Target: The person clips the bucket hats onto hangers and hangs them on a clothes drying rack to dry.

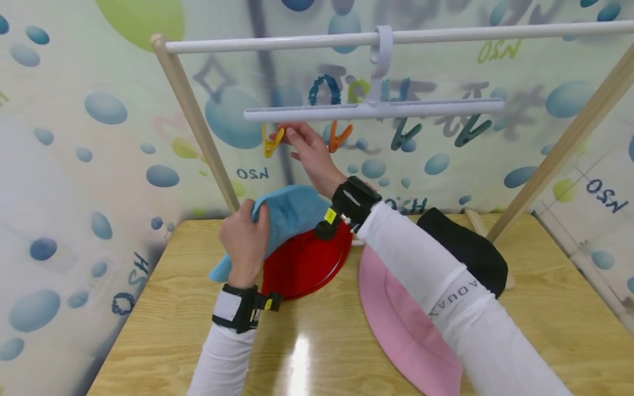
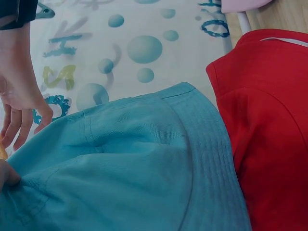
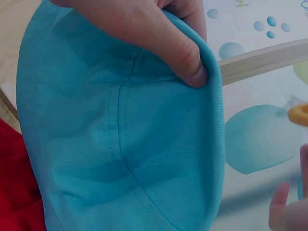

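My left hand [image 1: 244, 236] grips the edge of a light blue bucket hat [image 1: 292, 212], its thumb [image 3: 187, 62] pressed on the cloth near the folded rim. In the left wrist view the blue hat [image 2: 130, 159] fills the lower part, seams showing. Raised higher, my right hand [image 1: 313, 154] pinches the free arm of a yellow clothespin [image 1: 269, 144], thumb and forefinger at its tip. That clip hangs at the left end of a white clip hanger [image 1: 337, 113]. An orange clothespin [image 1: 339, 136] hangs just right of the hand.
The hanger hooks over a white rod [image 1: 277, 43] on wooden posts. Two green clothespins [image 1: 406, 135] hang farther right. On the wooden table [image 1: 163, 308] lie a red hat [image 1: 307, 264], a pink hat [image 1: 401, 313] under my right forearm, and a black hat [image 1: 465, 250].
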Demonstrator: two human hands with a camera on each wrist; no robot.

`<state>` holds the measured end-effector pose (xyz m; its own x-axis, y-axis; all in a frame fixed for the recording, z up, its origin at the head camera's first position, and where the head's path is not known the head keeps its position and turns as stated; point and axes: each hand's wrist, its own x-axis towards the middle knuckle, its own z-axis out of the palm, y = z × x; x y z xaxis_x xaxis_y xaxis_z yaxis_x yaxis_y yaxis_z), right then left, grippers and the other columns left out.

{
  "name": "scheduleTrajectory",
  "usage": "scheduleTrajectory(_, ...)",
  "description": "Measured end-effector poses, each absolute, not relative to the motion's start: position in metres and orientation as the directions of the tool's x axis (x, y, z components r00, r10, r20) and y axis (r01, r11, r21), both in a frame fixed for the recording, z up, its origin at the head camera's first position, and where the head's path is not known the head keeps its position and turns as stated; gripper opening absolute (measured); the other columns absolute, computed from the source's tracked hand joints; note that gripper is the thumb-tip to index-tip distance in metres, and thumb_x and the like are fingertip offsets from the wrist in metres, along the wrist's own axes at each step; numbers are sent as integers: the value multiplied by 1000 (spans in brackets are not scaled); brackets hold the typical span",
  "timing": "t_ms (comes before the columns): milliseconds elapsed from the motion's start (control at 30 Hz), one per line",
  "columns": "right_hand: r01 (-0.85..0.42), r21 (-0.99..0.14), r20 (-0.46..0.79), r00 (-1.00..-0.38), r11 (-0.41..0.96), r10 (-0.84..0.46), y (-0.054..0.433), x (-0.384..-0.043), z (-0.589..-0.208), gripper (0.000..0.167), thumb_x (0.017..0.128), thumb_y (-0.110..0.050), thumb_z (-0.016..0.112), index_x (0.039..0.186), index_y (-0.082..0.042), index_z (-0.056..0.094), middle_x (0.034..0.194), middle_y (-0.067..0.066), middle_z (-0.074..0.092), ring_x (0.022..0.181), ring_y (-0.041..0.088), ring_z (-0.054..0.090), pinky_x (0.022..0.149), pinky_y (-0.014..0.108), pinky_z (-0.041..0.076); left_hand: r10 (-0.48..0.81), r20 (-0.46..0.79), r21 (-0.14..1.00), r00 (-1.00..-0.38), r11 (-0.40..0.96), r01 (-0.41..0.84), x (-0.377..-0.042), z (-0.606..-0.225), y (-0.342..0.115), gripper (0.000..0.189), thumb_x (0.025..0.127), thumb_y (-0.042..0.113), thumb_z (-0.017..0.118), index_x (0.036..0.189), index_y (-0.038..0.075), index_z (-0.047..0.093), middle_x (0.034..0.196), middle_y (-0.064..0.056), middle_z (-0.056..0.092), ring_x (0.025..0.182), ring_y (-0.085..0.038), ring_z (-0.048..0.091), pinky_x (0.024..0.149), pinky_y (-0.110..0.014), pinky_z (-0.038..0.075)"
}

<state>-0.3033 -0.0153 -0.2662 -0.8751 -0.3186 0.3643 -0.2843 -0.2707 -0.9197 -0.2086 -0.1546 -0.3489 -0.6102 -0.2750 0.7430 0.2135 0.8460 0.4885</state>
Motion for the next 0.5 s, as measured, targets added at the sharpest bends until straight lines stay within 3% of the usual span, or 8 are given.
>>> scheduleTrajectory(233,-299,-910,398,-825,-288,-402,-14,-296,-269,28,104,-13,41,123,3,54,119,13,59,119,16,49,98,42,38,-270,756,482,-596,846,228,-208,-350,-155,33,86,6,53,57,9,37,55,-1,19,44,-18,18,43,-33,16)
scheduleTrajectory(500,-187,-940,314,-802,-285,-509,-13,-284,-274,38,105,-16,37,138,1,46,131,17,53,121,18,47,102,41,35,-270,755,471,-598,857,208,-204,-351,-156,32,87,8,53,58,9,38,54,-1,20,43,-21,22,43,-33,17)
